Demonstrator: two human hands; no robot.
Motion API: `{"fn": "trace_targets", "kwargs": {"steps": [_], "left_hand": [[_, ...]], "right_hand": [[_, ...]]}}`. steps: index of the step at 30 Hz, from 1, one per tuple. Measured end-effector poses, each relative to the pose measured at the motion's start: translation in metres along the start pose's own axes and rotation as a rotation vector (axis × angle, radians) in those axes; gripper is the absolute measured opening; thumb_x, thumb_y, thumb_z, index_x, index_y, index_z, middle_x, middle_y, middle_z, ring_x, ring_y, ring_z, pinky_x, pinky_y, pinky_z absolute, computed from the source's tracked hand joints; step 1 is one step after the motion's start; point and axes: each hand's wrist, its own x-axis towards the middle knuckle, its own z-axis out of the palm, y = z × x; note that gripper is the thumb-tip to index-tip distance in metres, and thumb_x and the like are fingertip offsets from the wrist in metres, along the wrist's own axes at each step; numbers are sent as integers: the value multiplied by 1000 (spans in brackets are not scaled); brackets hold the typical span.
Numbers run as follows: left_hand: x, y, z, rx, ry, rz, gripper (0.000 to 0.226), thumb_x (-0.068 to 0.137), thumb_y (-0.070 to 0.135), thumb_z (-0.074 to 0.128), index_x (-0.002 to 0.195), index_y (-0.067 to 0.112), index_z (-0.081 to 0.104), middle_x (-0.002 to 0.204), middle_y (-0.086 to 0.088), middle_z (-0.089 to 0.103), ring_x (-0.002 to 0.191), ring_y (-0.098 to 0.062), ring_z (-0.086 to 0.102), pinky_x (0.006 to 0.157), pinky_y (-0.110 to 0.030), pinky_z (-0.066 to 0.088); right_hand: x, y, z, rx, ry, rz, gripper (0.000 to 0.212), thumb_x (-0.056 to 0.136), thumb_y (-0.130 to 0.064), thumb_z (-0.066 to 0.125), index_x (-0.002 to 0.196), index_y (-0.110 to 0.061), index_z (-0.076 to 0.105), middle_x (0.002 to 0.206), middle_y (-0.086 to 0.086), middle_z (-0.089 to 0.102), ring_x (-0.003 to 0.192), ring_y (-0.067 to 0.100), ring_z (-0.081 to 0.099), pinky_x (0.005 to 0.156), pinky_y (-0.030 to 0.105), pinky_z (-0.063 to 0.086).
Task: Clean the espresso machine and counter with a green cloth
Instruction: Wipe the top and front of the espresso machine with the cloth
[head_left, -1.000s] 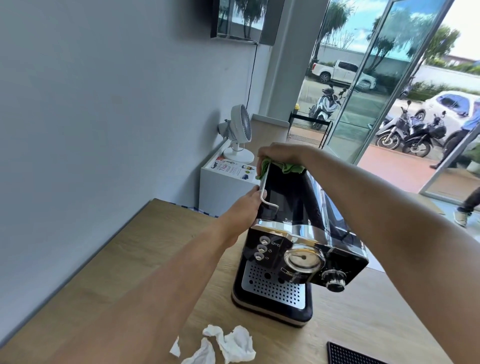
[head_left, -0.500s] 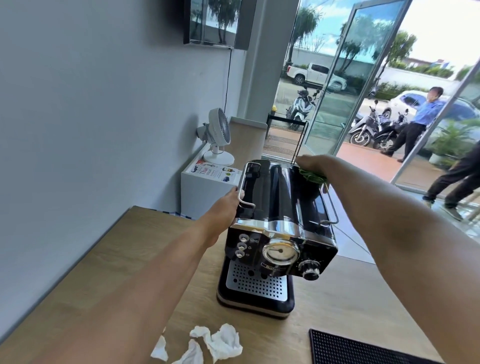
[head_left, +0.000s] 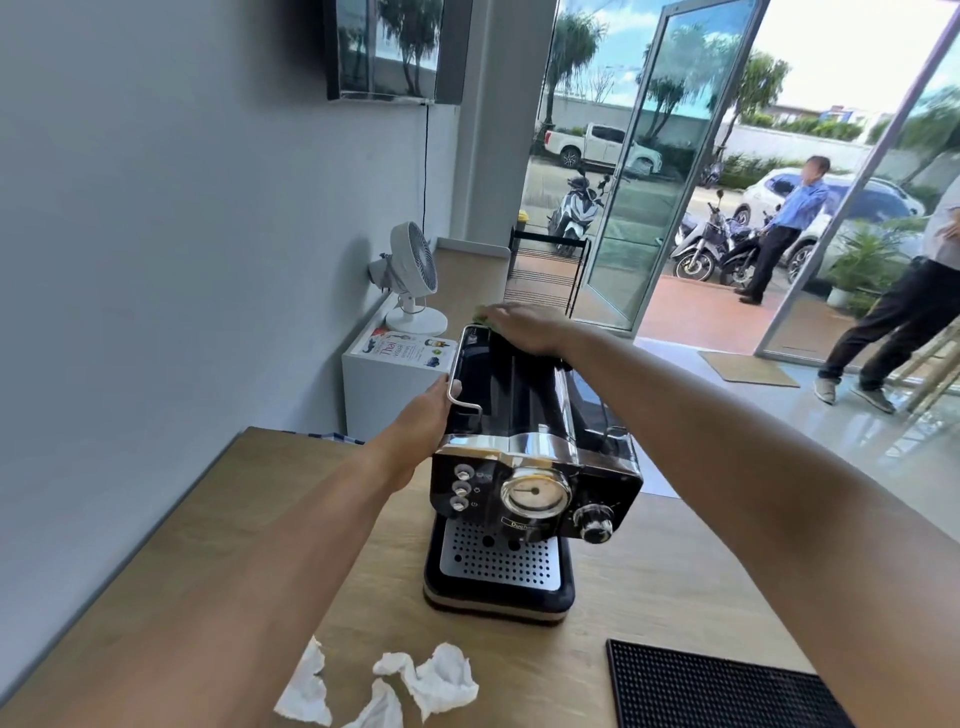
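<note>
Head camera looks down over a wooden counter (head_left: 649, 587). Nearest to the person lie three crumpled white tissues (head_left: 395, 686) and, to the right, one black rubber mat (head_left: 727, 691). Behind them stands the one espresso machine (head_left: 530, 467), black with a chrome band, three small buttons, one round gauge and one knob.

At its left side the left hand (head_left: 421, 415) steadies the body, the thumb hooked on the chrome rail and the other fingers hidden behind the side. Further back, on the rear of the top, the right hand (head_left: 524, 330) lies flat with the fingers together and presses down the green cloth (head_left: 482, 316) (only a small corner shows under the fingertips).

I think the step is wiping the top. To do it well, the left hand should hold firm so the machine does not slide, and the cloth should go in long, overlapping strokes up to both rails. The front and the counter seem not yet wiped.

Beyond, one white fan (head_left: 415, 280) stands on one white box (head_left: 395, 384).
</note>
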Motion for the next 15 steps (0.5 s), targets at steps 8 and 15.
{"fn": "trace_targets", "kwargs": {"steps": [8,15], "left_hand": [[-9,11,3,75,5,-15,35,100,43,29,114,27,58,126,-8,59,118,-27,54,105,-49,40],[-17,23,1,82,13,-135,36,92,41,40,99,12,61,93,-10,61,86,-25,55,78,-35,44]], "right_hand": [[-79,-16,9,-19,-9,-69,50,107,-25,13,155,-14,21,164,4,9,151,13,-1,116,21,-5],[-141,-31,33,20,78,-110,48,103,-32,29,151,-31,34,162,-9,18,151,9,2,118,27,3]]}}
